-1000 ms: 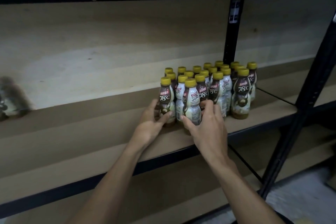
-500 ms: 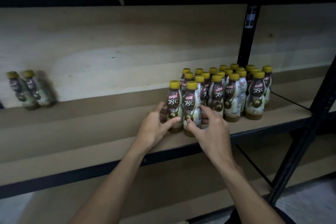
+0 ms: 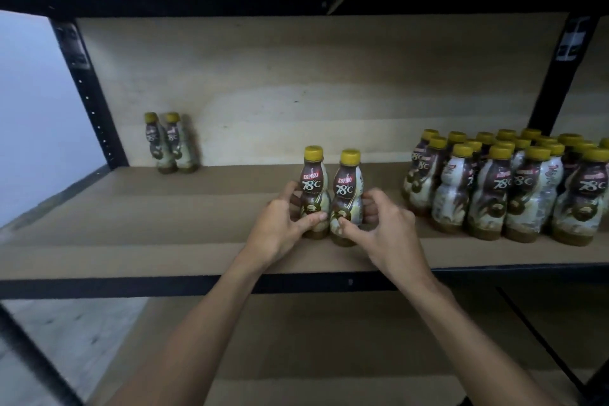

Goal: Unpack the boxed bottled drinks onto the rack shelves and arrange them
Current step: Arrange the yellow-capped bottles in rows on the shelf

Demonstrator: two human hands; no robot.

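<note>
Standing upright, caps up, two bottles (image 3: 329, 196) sit touching mid-shelf (image 3: 164, 241); the left hand (image 3: 280, 227) grips the left one, the right hand (image 3: 382, 227) the right, fingers curled round their lower bodies

Left of the left hand (image 3: 283, 224), the brown wooden shelf board (image 3: 148, 241) runs bare and open, right up to two yellow-capped brown-and-white bottles (image 3: 171, 145) at the back wall near the black metal upright (image 3: 89, 92). The gripped bottle pair (image 3: 314, 188) fills the middle between the hands. Right of the right hand (image 3: 385, 231), just a slim gap, then a packed block of yellow-capped bottles (image 3: 494, 194) walls off that side. The black upper beam (image 3: 197, 3) caps the opening well above.
</note>
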